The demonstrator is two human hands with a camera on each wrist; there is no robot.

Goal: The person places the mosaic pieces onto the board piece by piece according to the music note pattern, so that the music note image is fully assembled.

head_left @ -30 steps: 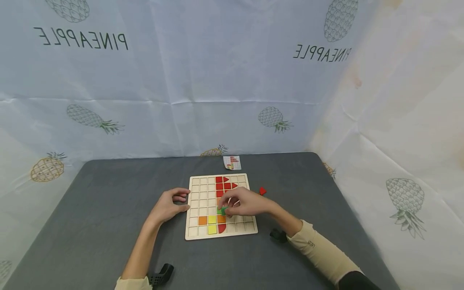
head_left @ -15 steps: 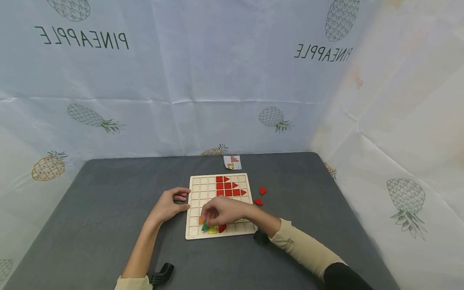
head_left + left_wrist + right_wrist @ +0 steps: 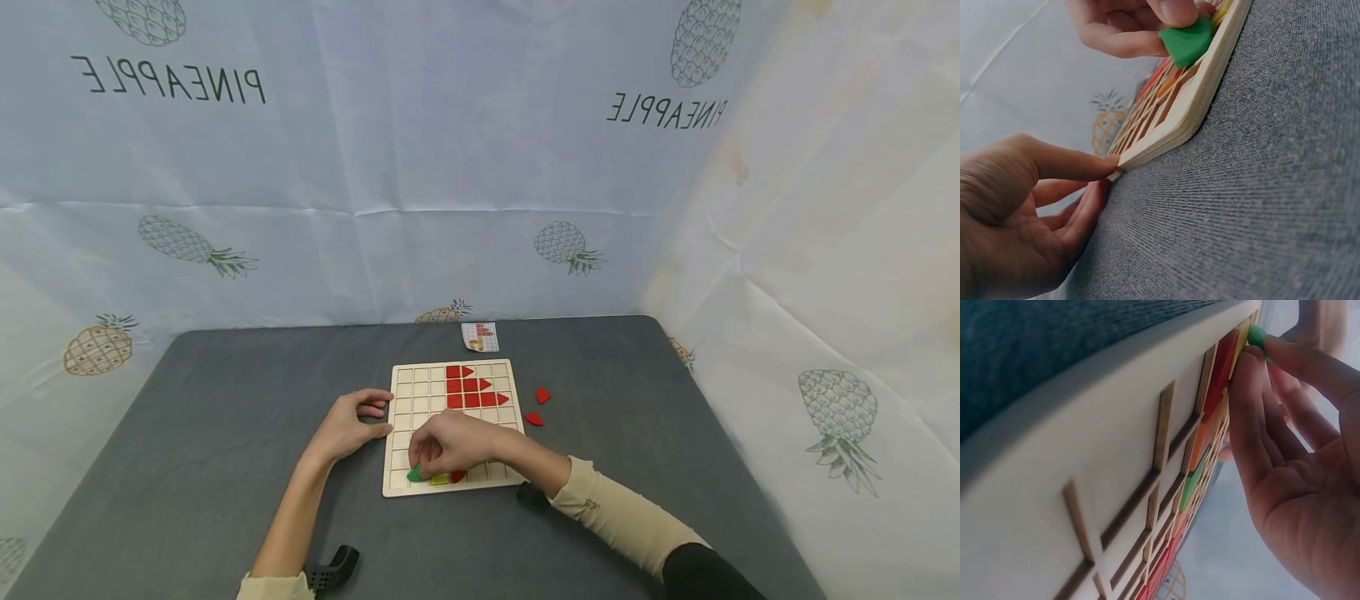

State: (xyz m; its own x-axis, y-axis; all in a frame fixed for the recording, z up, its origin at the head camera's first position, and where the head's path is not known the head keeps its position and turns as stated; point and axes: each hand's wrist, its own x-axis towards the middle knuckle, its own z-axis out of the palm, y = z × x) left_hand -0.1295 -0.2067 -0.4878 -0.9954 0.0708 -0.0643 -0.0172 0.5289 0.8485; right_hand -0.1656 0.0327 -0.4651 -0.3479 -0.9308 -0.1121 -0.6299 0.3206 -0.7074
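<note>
On the wooden grid board (image 3: 420, 406) are several red, yellow and other coloured pieces. My left hand (image 3: 348, 427) rests at its left edge, the thumb and index finger touching the rim at separate spots. Over the board's near-left part, my right hand (image 3: 453, 440) pinches a green piece (image 3: 1186, 42) with one curved side. This piece is tilted just above the cells in the left wrist view. Beside it lies a yellow square (image 3: 439, 479), then a red rounded piece (image 3: 1224, 365). A seated green piece (image 3: 1193, 481) shows in the right wrist view. My right hand hides the middle cells from the head camera.
Two loose red pieces (image 3: 543, 395) lie on the grey table (image 3: 247, 417) right of the board. A small printed pattern card (image 3: 480, 337) lies behind it. Pineapple-print cloth (image 3: 420, 150) hangs behind and at the sides.
My right hand has moved left and nearer with the green piece, from the board's middle to its near-left cells. My left hand has stayed put.
</note>
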